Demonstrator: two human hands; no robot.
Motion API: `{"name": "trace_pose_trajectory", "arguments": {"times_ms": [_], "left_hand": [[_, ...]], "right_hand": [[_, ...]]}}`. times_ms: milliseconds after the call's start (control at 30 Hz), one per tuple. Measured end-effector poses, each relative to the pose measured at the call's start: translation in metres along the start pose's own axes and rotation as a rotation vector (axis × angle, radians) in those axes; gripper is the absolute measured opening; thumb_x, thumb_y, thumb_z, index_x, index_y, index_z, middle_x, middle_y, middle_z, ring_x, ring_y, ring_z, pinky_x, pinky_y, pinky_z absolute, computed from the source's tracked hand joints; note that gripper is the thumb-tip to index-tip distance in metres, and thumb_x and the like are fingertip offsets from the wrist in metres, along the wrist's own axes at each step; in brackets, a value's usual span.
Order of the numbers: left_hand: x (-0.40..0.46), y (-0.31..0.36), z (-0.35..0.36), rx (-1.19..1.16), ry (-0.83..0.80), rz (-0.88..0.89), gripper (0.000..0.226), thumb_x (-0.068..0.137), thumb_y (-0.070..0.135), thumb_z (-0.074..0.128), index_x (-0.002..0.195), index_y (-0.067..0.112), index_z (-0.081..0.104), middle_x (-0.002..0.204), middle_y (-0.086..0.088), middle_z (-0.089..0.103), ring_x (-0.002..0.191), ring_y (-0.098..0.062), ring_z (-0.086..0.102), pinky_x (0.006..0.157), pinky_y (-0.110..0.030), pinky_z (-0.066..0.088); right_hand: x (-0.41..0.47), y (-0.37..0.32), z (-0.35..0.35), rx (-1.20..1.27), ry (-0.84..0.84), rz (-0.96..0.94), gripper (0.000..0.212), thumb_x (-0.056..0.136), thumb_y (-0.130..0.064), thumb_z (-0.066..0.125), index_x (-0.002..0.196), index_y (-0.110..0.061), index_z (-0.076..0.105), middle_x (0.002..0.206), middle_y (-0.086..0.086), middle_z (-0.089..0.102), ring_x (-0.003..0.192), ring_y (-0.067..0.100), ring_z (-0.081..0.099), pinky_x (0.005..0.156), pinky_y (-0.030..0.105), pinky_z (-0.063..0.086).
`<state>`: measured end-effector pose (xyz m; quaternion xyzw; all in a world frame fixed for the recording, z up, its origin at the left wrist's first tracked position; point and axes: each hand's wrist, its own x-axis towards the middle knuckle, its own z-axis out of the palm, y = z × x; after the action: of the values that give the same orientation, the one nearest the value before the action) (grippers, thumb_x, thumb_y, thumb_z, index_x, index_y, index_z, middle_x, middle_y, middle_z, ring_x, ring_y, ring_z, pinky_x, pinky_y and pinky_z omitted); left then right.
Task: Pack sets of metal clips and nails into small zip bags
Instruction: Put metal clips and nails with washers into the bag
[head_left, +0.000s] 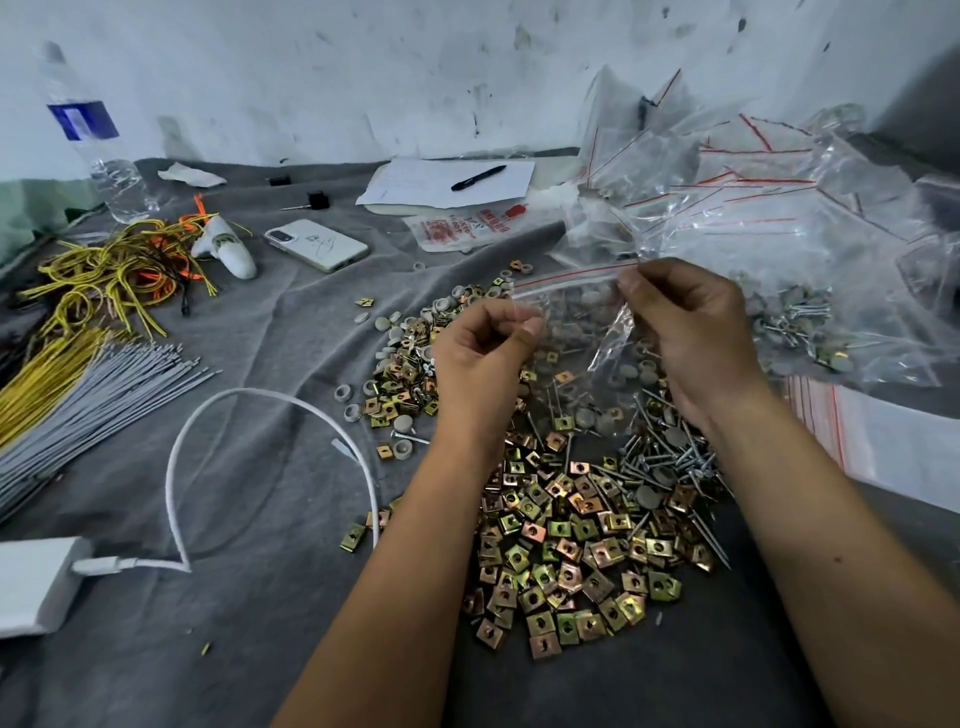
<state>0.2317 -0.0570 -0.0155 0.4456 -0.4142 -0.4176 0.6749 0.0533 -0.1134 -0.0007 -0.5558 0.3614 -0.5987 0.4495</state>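
Pinching the zip bag (571, 332) at its top w/ both hands (480, 353) (691, 332), thin, floppy, slippery plastic, so grab by the stiffer zip strip imo

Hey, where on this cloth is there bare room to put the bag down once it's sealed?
Bare grey cloth lies between the phone, the grey sticks and the clip pile; another patch is inside the white cable loop. Crowded: under both hands and right, where bags heap.
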Motion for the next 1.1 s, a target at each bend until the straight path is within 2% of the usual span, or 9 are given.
{"name": "trace_pose_trajectory", "arguments": {"times_ms": [100,133,200,233,400,567,733,967,1100], "left_hand": [[-0.002,0.000,0.001,0.179,0.115,0.118,0.016,0.093,0.000,0.071,0.100,0.013,0.065,0.096,-0.007,0.065,0.089,-0.029,0.063,0.081,-0.055,0.057],[-0.003,-0.001,0.001,0.331,0.162,0.195,0.022,0.091,0.007,0.075,0.108,0.015,0.063,0.104,-0.004,0.064,0.100,-0.027,0.062,0.091,-0.055,0.055],[-0.005,-0.001,0.000,0.659,0.214,0.390,0.040,0.088,0.025,0.078,0.123,0.017,0.060,0.121,-0.002,0.059,0.118,-0.021,0.052,0.106,-0.032,0.044],[-0.005,-0.001,0.001,0.761,0.213,0.476,0.043,0.088,0.031,0.078,0.126,0.018,0.062,0.126,-0.003,0.056,0.123,-0.021,0.046,0.106,-0.022,0.036],[-0.003,-0.007,0.005,0.876,0.085,0.700,0.013,0.092,0.025,0.077,0.102,0.017,0.076,0.121,-0.007,0.060,0.121,-0.027,0.046,0.101,-0.027,0.034],[0.001,-0.009,0.001,0.883,0.041,0.669,0.004,0.090,0.017,0.079,0.092,0.014,0.077,0.115,-0.006,0.065,0.116,-0.028,0.051,0.100,-0.015,0.026],[0.003,-0.009,-0.001,0.918,-0.013,0.618,0.006,0.090,0.017,0.078,0.092,0.012,0.075,0.116,-0.005,0.067,0.117,-0.025,0.048,0.100,-0.010,0.023],[0.003,-0.011,-0.002,0.922,-0.048,0.583,0.005,0.090,0.017,0.079,0.093,0.014,0.075,0.119,-0.004,0.064,0.118,-0.024,0.044,0.093,-0.022,0.028],[0.004,-0.011,-0.002,0.929,-0.052,0.597,0.003,0.091,0.013,0.076,0.091,0.011,0.074,0.116,-0.005,0.063,0.113,-0.019,0.039,0.090,-0.016,0.025]], "right_hand": [[-0.003,0.003,0.000,-0.187,-0.016,-0.158,0.010,0.092,-0.019,0.076,0.091,-0.028,0.079,0.085,-0.008,0.077,0.082,0.007,0.070,0.073,0.021,0.055],[-0.005,0.003,0.000,-0.248,-0.034,-0.203,0.008,0.094,-0.017,0.074,0.094,-0.024,0.079,0.084,-0.007,0.076,0.080,0.007,0.068,0.071,0.020,0.054],[-0.008,0.003,0.003,-0.412,-0.083,-0.336,0.006,0.095,-0.013,0.072,0.098,-0.014,0.077,0.085,-0.002,0.072,0.082,0.011,0.066,0.071,0.023,0.051],[-0.010,0.003,0.006,-0.497,-0.107,-0.414,0.007,0.094,-0.012,0.072,0.098,-0.010,0.077,0.087,0.000,0.070,0.084,0.013,0.065,0.072,0.025,0.051],[-0.016,0.005,0.014,-0.702,-0.130,-0.607,0.007,0.088,-0.010,0.078,0.093,-0.005,0.080,0.088,0.008,0.071,0.088,0.025,0.063,0.076,0.039,0.051],[-0.015,0.005,0.011,-0.720,-0.145,-0.626,0.007,0.086,-0.011,0.080,0.091,-0.005,0.081,0.085,0.005,0.071,0.086,0.023,0.062,0.074,0.041,0.050],[-0.017,0.004,0.011,-0.674,-0.152,-0.584,0.009,0.083,-0.016,0.084,0.090,-0.011,0.082,0.085,0.000,0.072,0.083,0.011,0.064,0.073,0.031,0.053],[-0.018,0.005,0.011,-0.610,-0.185,-0.506,0.008,0.084,-0.015,0.083,0.091,-0.012,0.081,0.088,-0.002,0.073,0.089,0.009,0.067,0.079,0.033,0.055],[-0.019,0.006,0.012,-0.626,-0.202,-0.492,0.005,0.087,-0.014,0.079,0.092,-0.011,0.080,0.088,-0.003,0.073,0.089,0.009,0.065,0.080,0.034,0.054]]}}
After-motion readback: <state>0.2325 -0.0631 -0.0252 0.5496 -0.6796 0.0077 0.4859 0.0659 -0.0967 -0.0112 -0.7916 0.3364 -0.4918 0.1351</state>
